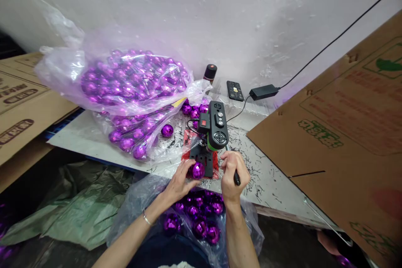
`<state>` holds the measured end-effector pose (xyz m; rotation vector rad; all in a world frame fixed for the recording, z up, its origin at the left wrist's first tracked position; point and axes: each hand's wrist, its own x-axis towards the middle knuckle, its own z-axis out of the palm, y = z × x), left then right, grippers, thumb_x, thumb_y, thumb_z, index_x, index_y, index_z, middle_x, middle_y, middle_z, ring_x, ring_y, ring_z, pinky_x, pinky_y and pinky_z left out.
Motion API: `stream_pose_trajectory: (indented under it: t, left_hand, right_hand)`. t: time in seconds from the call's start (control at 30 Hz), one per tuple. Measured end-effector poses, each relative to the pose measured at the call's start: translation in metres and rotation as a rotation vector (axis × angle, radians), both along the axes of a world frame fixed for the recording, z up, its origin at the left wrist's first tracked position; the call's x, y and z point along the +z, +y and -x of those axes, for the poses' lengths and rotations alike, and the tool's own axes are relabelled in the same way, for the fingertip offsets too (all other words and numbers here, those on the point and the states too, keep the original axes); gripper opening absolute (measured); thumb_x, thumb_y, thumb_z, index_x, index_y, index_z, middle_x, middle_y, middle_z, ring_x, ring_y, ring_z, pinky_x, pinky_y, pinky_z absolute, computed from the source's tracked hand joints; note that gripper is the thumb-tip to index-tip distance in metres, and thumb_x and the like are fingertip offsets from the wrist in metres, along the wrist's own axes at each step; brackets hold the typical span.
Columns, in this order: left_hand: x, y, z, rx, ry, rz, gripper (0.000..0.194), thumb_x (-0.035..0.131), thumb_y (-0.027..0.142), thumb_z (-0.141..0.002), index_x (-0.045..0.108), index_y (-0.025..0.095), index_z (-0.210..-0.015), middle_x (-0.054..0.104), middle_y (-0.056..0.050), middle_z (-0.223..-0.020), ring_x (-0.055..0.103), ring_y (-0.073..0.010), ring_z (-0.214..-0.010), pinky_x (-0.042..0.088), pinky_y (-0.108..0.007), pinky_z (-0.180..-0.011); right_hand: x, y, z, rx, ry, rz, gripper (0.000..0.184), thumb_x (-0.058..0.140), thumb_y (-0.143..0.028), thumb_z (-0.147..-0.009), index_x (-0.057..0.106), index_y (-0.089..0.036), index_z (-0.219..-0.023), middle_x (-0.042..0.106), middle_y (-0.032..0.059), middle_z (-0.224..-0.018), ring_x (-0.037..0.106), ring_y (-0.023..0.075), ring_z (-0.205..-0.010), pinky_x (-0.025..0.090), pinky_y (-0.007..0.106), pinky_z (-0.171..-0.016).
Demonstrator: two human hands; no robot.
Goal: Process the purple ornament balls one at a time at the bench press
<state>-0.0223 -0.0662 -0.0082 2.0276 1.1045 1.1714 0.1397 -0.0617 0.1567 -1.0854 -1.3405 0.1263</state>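
Near the front edge of the white bench, a shiny purple faceted ball, probably light, slippery and easily scratched, best taken around its sides, is pinched by the left hand, while a black-ended lever is clenched by the right hand.

The ball is metallic purple in a mirror-tile pattern; the machine is black, with a red switch, a green band and a black handle grip. The worktop is off-white, flecked with black shreds, and carries a red sheet. The bag is clear and whitish, with a yellow strip; the right-hand carton is brown, printed in red and green.
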Motion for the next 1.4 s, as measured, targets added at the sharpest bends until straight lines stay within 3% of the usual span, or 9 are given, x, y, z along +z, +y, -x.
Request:
stream_pose_trajectory:
  t: [0.13,0.27,0.43,0.57,0.67,0.8,0.97,1.17,1.4]
  left_hand:
    - [0.013,0.0,0.03,0.104,0.0,0.024,0.074,0.067,0.063,-0.094,0.049,0.022,-0.154,0.06,-0.019,-0.152,0.058,-0.0343,-0.143,0.049,-0.054,-0.119]
    - [0.047,0.068,0.057,0.546,0.088,0.018,0.052,0.054,0.046,-0.104,0.057,0.014,-0.145,0.063,-0.022,-0.146,0.058,-0.0352,-0.141,0.047,-0.055,-0.119]
    - [0.065,0.131,0.057,0.677,0.366,0.187,0.053,0.064,0.036,-0.098,0.058,0.008,-0.143,0.069,-0.027,-0.128,0.067,-0.0411,-0.123,0.054,-0.054,-0.104]
    - [0.068,0.131,0.048,0.612,0.314,0.257,0.053,0.068,0.035,-0.097,0.059,0.011,-0.142,0.073,-0.023,-0.124,0.07,-0.0388,-0.119,0.054,-0.052,-0.104]
    - [0.073,0.117,0.051,0.539,0.066,0.359,0.054,0.074,0.042,-0.092,0.063,0.013,-0.136,0.075,-0.02,-0.125,0.073,-0.0351,-0.117,0.054,-0.05,-0.105]
    - [0.074,0.086,0.058,0.295,-0.323,0.566,0.066,0.083,0.045,-0.082,0.062,0.018,-0.138,0.08,-0.012,-0.115,0.077,-0.0274,-0.105,0.061,-0.044,-0.097]
    - [0.058,0.058,0.041,0.094,-0.48,0.605,0.063,0.087,0.04,-0.077,0.067,0.02,-0.134,0.079,-0.012,-0.122,0.078,-0.026,-0.107,0.063,-0.041,-0.097]
    - [0.034,0.053,-0.004,0.055,-0.301,0.455,0.069,0.088,0.047,-0.078,0.064,0.021,-0.138,0.075,-0.013,-0.13,0.073,-0.0293,-0.118,0.059,-0.048,-0.104]
    - [0.027,0.057,-0.015,0.085,0.037,0.204,0.068,0.088,0.054,-0.079,0.067,0.025,-0.138,0.074,-0.013,-0.127,0.067,-0.035,-0.122,0.053,-0.054,-0.107]
  right_hand:
    - [-0.016,0.001,0.0,-0.003,-0.02,-0.056,0.037,0.048,-0.019,-0.104,0.053,-0.022,-0.068,0.059,-0.0008,-0.068,0.06,0.0141,-0.067,0.043,0.029,-0.061]
    - [-0.021,0.002,0.0,-0.015,-0.039,-0.07,0.039,0.047,-0.018,-0.104,0.052,-0.023,-0.066,0.056,-0.0011,-0.066,0.06,0.015,-0.066,0.042,0.031,-0.06]
    - [-0.024,0.002,-0.001,-0.01,-0.057,-0.088,0.038,0.047,-0.017,-0.104,0.052,-0.022,-0.066,0.058,-0.0008,-0.067,0.061,0.0152,-0.068,0.043,0.031,-0.062]
    - [-0.027,0.002,-0.003,-0.002,-0.077,-0.097,0.037,0.047,-0.016,-0.104,0.053,-0.022,-0.067,0.058,-0.0005,-0.068,0.062,0.0155,-0.07,0.045,0.031,-0.065]
    - [-0.024,0.002,-0.001,-0.01,-0.073,-0.092,0.038,0.047,-0.019,-0.104,0.052,-0.023,-0.067,0.057,-0.0005,-0.066,0.061,0.0154,-0.067,0.044,0.031,-0.063]
    - [-0.007,0.004,0.002,-0.011,0.016,-0.04,0.041,0.047,-0.023,-0.106,0.049,-0.023,-0.064,0.054,-0.0019,-0.064,0.057,0.0135,-0.063,0.042,0.03,-0.059]
    - [0.017,0.005,0.002,0.002,0.04,0.084,0.045,0.046,-0.03,-0.108,0.046,-0.023,-0.063,0.053,-0.0016,-0.064,0.057,0.0135,-0.065,0.043,0.03,-0.061]
    - [0.017,0.004,0.002,-0.003,0.02,0.061,0.044,0.046,-0.027,-0.107,0.047,-0.023,-0.064,0.055,-0.0019,-0.065,0.057,0.0123,-0.065,0.043,0.029,-0.062]
    - [0.015,0.001,0.001,0.0,0.001,0.068,0.043,0.044,-0.025,-0.107,0.046,-0.023,-0.065,0.054,-0.0017,-0.066,0.059,0.0132,-0.067,0.044,0.029,-0.063]
